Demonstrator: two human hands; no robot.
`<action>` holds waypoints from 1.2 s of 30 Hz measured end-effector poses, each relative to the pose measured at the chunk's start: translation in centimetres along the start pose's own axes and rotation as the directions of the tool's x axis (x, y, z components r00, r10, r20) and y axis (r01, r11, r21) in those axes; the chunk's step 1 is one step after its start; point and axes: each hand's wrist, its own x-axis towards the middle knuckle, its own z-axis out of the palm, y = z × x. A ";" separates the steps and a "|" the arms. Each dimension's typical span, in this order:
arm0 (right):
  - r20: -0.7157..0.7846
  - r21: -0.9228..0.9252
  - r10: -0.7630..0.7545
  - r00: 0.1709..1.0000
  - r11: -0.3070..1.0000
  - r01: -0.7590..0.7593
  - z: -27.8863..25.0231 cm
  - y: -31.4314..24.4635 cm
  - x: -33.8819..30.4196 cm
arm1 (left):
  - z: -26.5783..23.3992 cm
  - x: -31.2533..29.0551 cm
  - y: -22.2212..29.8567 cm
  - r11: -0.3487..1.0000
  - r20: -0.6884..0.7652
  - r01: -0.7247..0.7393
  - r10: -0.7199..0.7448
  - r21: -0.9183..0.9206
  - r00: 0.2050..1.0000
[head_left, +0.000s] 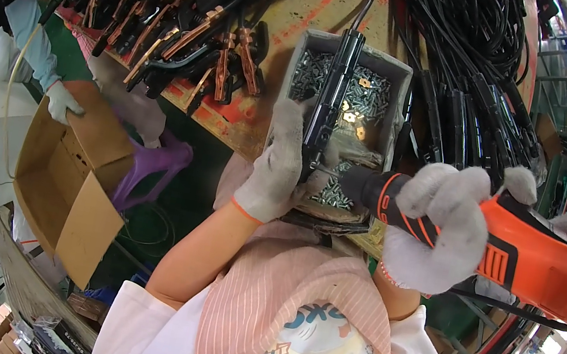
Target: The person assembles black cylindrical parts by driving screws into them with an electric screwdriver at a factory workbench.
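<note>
My left hand (275, 164), in a grey-white work glove, is closed around the lower part of a black tubular handle (333, 95) with a cable running from its far end. The handle stands lengthwise over a box of screws (292, 65). My gloved right hand (443, 220) grips an orange and black power screwdriver (539, 256). Its bit points left and meets, or nearly meets, the near end of the handle; the exact contact is too small to tell. Loose screws (369, 101) and a few brass-coloured plates (351, 117) lie in the box beneath.
Electrode holders with copper jaws (223, 68) are heaped at the table's far left. Black handles and coiled cables (462, 110) crowd the right. A co-worker's gloved hand (63, 102) touches an open cardboard box (61, 168) at left. The screwdriver's cord (539, 319) trails below it.
</note>
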 end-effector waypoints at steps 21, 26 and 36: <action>0.098 -0.222 -0.176 0.979 0.956 0.194 -1.1 1.0 0.5 | 0.0 0.0 0.8 0.985 -0.021 0.148 -0.150 -0.089 0.988; 0.101 -0.290 -0.248 0.963 0.919 0.267 -2.6 1.4 1.7 | -0.2 0.2 -0.1 0.937 -0.041 0.205 -0.225 -0.283 0.973; -0.091 -0.361 -0.231 0.969 0.914 0.184 -6.0 4.8 4.7 | -0.4 0.1 0.6 0.936 0.088 0.118 -0.094 -0.332 0.992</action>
